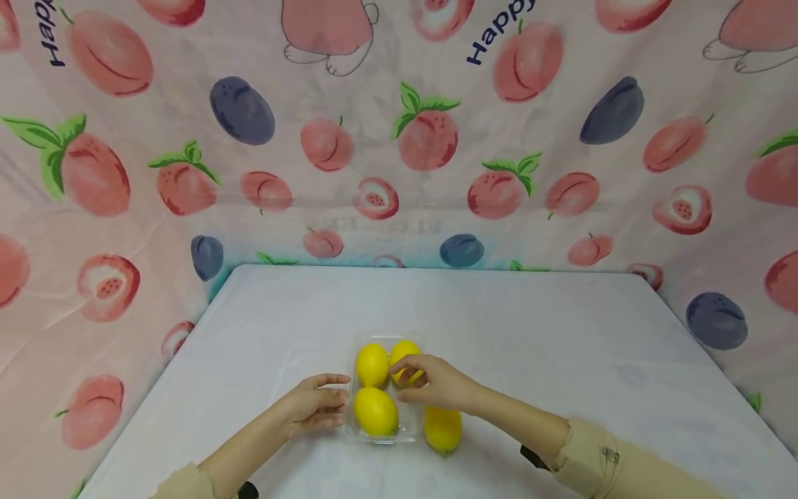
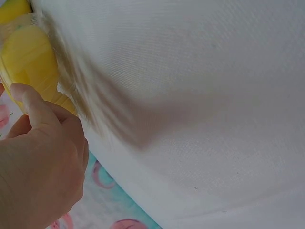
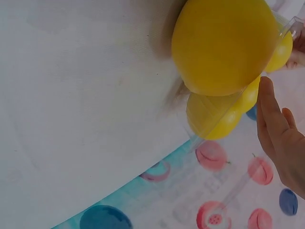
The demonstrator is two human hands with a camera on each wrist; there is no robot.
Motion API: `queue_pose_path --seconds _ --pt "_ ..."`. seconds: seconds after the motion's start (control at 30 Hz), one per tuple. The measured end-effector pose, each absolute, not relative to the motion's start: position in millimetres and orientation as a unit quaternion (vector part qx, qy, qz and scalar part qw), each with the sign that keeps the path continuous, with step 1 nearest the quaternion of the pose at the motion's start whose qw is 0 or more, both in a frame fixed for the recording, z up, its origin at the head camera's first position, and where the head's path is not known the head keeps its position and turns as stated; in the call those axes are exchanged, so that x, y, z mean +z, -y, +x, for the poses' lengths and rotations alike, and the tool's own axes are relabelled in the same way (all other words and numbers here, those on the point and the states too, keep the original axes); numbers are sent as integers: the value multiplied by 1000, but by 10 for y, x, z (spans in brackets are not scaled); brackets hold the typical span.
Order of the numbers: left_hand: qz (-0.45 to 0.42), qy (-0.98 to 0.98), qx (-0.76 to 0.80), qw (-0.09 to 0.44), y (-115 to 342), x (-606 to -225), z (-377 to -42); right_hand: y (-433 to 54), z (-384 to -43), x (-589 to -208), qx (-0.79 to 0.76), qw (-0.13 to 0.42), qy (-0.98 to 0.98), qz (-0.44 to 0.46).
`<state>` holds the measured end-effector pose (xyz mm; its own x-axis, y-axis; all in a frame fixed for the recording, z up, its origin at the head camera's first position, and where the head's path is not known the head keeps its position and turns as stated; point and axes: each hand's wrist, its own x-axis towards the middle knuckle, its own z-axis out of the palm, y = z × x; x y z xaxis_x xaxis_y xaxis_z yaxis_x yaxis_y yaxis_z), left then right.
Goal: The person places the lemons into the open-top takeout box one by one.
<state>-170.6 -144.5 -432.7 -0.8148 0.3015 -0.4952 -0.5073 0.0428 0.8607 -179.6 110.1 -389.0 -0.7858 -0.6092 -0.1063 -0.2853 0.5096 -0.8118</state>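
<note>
A clear plastic box [image 1: 408, 435] lies on the white table with three yellow lemons inside: a back left lemon [image 1: 372, 365], a back right lemon [image 1: 405, 351] and a front left lemon [image 1: 376, 412]. Beside the box's right wall, a fourth lemon [image 1: 443, 430] lies on the table; it looms large in the right wrist view [image 3: 224, 45]. My left hand [image 1: 314, 403] is at the box's left wall, fingers extended toward it. Over the box's right half hovers my right hand [image 1: 436, 381], its fingertips by the back right lemon, which it partly covers. Nothing shows in its grasp.
The white table [image 1: 530, 333] reaches back to a hanging cloth [image 1: 349, 180] printed with peaches and plums. Dark straps show at both wrists, below beige sleeves [image 1: 617, 457].
</note>
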Motion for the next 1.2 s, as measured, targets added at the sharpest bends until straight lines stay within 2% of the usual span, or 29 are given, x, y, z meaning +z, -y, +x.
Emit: queue_pose_path --seconds 0.67,1.2 --pt "-76 -659 688 293 1406 -4311 -1669 -1518 -1715 -3790 -441 175 -845 -246" --pt "-79 -664 686 287 1431 -4318 -1666 -1797 -1694 -3890 -449 175 -851 -208"
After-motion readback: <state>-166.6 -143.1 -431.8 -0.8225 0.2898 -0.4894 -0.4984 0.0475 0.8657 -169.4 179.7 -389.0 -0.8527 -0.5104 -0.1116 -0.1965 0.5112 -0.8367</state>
